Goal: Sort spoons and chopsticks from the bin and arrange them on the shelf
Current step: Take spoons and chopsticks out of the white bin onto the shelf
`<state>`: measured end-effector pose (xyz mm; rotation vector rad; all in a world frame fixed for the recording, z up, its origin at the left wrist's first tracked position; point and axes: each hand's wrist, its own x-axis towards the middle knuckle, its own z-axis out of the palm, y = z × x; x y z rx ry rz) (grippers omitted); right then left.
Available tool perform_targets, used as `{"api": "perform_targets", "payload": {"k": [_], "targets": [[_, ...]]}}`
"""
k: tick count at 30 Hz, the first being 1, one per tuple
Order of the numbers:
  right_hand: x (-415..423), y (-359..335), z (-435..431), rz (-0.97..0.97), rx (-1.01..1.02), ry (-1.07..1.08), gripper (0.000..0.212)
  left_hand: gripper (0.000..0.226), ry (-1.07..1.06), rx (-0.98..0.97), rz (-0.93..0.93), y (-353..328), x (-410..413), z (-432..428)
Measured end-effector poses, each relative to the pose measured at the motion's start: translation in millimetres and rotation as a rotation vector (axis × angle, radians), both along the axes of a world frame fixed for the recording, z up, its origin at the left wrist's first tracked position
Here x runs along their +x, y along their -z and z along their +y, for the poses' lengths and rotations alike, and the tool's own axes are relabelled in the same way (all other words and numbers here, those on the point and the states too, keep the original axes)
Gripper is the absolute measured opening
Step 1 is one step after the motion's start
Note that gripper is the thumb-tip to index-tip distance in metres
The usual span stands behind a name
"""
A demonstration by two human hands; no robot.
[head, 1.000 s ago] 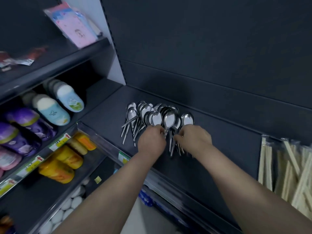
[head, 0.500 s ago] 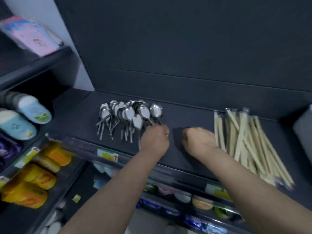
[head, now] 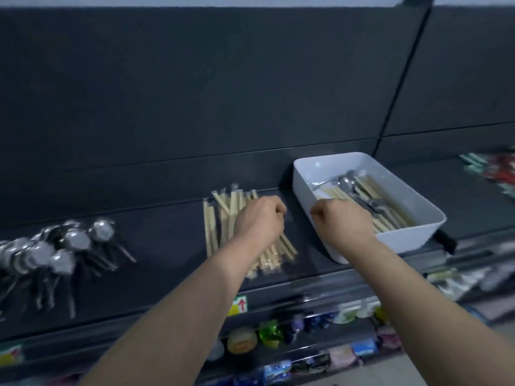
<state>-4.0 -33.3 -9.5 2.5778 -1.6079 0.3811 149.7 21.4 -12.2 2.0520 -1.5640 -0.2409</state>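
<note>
1. the dark shelf (head: 167, 246) runs across the whole frame, and its ends are cut off at both sides.
2. a white bin (head: 404, 240) sits on it at centre right, holding leftover chopsticks (head: 390, 218) and a few spoons (head: 345, 182) (too tangled to count).
3. the sorted chopstick pile (head: 214, 227) lies at centre, partly hidden under the left forearm.
4. the sorted spoon cluster (head: 69, 240) lies at the left edge, blurred and cut off by the frame.
5. the left hand (head: 259, 221) hovers over the chopstick pile, fingers curled under. its palm is hidden, so i cannot tell if it holds anything.
6. the right hand (head: 342, 221) is over the bin's near left corner, also fisted, and its contents cannot be made out.
7. packaged goods (head: 270, 332) on the lower shelf are too smeared to identify.
</note>
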Motion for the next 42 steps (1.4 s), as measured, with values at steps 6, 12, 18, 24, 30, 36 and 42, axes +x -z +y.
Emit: {"api": "perform_targets", "payload": {"k": [6, 12, 18, 24, 30, 36, 42], "targets": [[-77, 3, -69, -0.053, 0.067, 0.124, 0.03, 0.027, 0.096, -0.025, 0.019, -7, -75, -64], [-124, 16, -144, -0.048, 0.181, 0.082, 0.028, 0.033, 0.003, 0.083, 0.001, 7, -120, -134], [-125, 22, -193, -0.008, 0.291, -0.097, 0.035, 0.003, -0.165, 0.57, -0.145, 28, -142, -170], [-121, 39, -203, -0.072, 0.378, -0.184, 0.031, 0.04, -0.384, 0.525, 0.044, 39, -152, -193], [-123, 42, -200, -0.034, 0.44, -0.203, 0.034, 0.084, -0.481, 0.379, 0.363, 42, -150, -198], [-93, 33, -204, 0.028, 0.505, -0.242, 0.031, 0.021, -0.462, 0.244, 0.402, 21, -133, -184], [-67, 40, -189, 0.164, 0.568, -0.246, 0.015, 0.003, -0.385, 0.26, 0.227, 18, -127, -178]]}}
